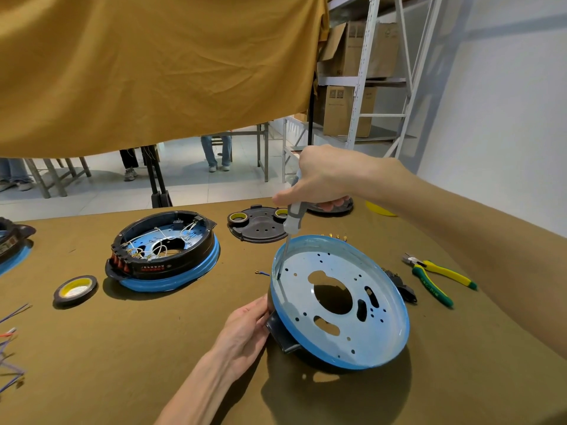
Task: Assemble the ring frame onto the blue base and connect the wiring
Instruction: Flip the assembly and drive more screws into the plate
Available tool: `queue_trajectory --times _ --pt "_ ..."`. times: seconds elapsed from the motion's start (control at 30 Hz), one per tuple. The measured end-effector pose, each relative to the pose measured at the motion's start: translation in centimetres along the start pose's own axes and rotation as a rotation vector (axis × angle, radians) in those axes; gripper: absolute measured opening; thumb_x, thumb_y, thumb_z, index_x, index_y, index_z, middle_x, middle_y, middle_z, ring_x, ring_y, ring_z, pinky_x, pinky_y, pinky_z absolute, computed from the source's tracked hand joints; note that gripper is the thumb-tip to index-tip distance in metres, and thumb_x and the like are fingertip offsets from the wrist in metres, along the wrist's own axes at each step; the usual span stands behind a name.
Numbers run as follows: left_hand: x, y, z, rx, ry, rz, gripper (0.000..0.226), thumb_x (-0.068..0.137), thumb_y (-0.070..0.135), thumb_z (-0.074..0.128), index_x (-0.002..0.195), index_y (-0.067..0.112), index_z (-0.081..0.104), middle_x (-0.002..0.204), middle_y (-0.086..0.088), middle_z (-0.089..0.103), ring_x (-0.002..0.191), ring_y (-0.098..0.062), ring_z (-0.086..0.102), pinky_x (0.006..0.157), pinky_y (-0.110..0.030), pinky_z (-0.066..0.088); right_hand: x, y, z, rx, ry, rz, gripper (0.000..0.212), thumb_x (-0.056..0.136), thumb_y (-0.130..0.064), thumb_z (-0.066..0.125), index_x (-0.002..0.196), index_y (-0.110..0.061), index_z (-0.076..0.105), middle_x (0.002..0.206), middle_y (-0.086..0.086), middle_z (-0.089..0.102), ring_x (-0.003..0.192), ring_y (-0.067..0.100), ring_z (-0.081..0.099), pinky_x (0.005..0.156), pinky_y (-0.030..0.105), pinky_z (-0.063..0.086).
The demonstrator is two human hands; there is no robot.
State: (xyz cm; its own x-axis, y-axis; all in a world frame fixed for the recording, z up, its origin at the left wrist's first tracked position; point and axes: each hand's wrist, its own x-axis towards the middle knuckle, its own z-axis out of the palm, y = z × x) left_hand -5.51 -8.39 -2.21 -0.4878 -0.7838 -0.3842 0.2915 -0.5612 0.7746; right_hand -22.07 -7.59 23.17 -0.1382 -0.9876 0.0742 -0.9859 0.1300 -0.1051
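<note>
A blue base (380, 329), a round perforated pan with a black ring frame (282, 335) under its rim, sits tilted at the table's front right. My left hand (245, 326) grips its left edge by the black tab. My right hand (322, 179) holds a grey-handled screwdriver (293, 219) upright, its tip down inside the pan near the left wall. A small wire with a terminal (262, 273) lies just left of the pan.
A finished unit with black ring, white wiring and blue base (165, 250) stands at centre left. Tape rolls (75, 288) (238, 218), a black cover plate (260, 228), yellow-green pliers (435, 276) and loose wires (12, 348) lie about. A mustard cloth (153, 72) hangs behind the table.
</note>
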Motion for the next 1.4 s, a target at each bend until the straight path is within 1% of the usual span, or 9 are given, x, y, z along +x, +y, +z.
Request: queue_trajectory --times 0.1,0.23,0.4,0.67,0.83,1.0,1.13,1.27,1.4 --pt "0.1 0.0 0.0 0.030 -0.005 0.018 0.027 0.080 0.026 0.073 0.100 0.012 0.083 0.112 -0.012 0.078 0.107 -0.026 0.073 0.089 -0.039 0.058 -0.1 -0.1 -0.7 0.053 -0.081 0.019 0.055 0.087 -0.064 0.068 0.078 -0.009 0.069 0.052 -0.001 0.069 0.041 0.011 0.064 0.038 0.018 0.043" --pt "0.1 0.1 -0.1 -0.013 0.011 0.051 0.030 0.087 0.019 0.072 0.114 0.008 0.077 0.110 -0.016 0.077 0.097 -0.024 0.077 0.072 -0.032 0.063 0.0 0.0 -1.2 0.242 -0.110 0.006 0.038 0.087 -0.033 0.080 0.111 -0.007 0.065 0.051 -0.003 0.068 0.047 0.011 0.066 0.043 0.020 0.050" --pt "0.3 0.0 -0.1 -0.006 0.015 0.064 0.026 0.092 0.015 0.067 0.117 0.008 0.073 0.109 -0.015 0.077 0.099 -0.023 0.076 0.086 -0.036 0.059 -0.1 0.2 -1.3 0.301 -0.088 -0.005 0.029 0.083 -0.022 0.085 0.104 -0.009 0.069 0.073 0.007 0.075 0.055 0.014 0.072 0.049 0.021 0.055" --pt "-0.1 -0.1 0.0 0.148 -0.047 0.125 0.033 0.087 0.029 0.068 0.115 0.013 0.076 0.112 -0.009 0.077 0.103 -0.020 0.075 0.083 -0.034 0.058 -0.7 0.4 -1.8 0.317 -0.180 -0.098 0.023 0.077 -0.006 0.085 0.094 -0.019 0.075 0.103 0.010 0.073 0.085 0.023 0.076 0.062 0.020 0.058" --pt "0.1 -0.3 0.1 0.185 -0.043 0.136 0.022 0.099 0.020 0.063 0.114 0.011 0.077 0.113 -0.009 0.077 0.103 -0.017 0.075 0.082 -0.030 0.059 -1.2 0.5 -2.2 0.227 -0.179 -0.145 0.026 0.077 -0.005 0.084 0.094 -0.023 0.076 0.108 0.004 0.070 0.092 0.021 0.071 0.063 0.022 0.051" --pt "0.2 0.0 0.0 0.022 -0.026 0.047 0.026 0.099 0.016 0.062 0.119 0.004 0.074 0.119 -0.015 0.075 0.112 -0.027 0.072 0.100 -0.042 0.055 -1.4 0.8 -1.8 0.154 -0.123 -0.161 0.026 0.075 -0.013 0.086 0.091 -0.031 0.075 0.106 -0.001 0.070 0.089 0.017 0.070 0.065 0.028 0.051" --pt "0.0 1.5 -0.6 -0.183 -0.115 -0.102 0.058 0.095 0.040 0.064 0.127 -0.008 0.058 0.127 -0.029 0.067 0.119 -0.041 0.066 0.108 -0.054 0.048 -1.6 0.6 -0.5 0.097 -0.114 -0.179 0.025 0.076 -0.022 0.087 0.093 -0.034 0.073 0.104 -0.002 0.070 0.090 0.016 0.068 0.076 0.038 0.060" --pt "0.3 2.4 -0.8 0.001 -0.176 -0.135 0.082 0.081 0.060 0.077 0.128 -0.006 0.063 0.125 -0.024 0.070 0.119 -0.037 0.067 0.112 -0.052 0.047 -2.2 -0.4 1.2 0.087 -0.115 -0.241 0.028 0.074 -0.028 0.089 0.097 -0.030 0.072 0.094 -0.009 0.068 0.078 0.004 0.062 0.059 0.025 0.048" --pt "0.2 2.2 0.1 0.205 -0.043 -0.061 0.085 0.059 0.048 0.093 0.124 0.002 0.063 0.124 -0.018 0.071 0.120 -0.030 0.064 0.109 -0.050 0.050 -2.2 -1.2 2.1 0.101 -0.037 -0.289 0.028 0.074 -0.035 0.090 0.092 -0.023 0.073 0.084 -0.010 0.069 0.074 0.006 0.064 0.054 0.024 0.048"
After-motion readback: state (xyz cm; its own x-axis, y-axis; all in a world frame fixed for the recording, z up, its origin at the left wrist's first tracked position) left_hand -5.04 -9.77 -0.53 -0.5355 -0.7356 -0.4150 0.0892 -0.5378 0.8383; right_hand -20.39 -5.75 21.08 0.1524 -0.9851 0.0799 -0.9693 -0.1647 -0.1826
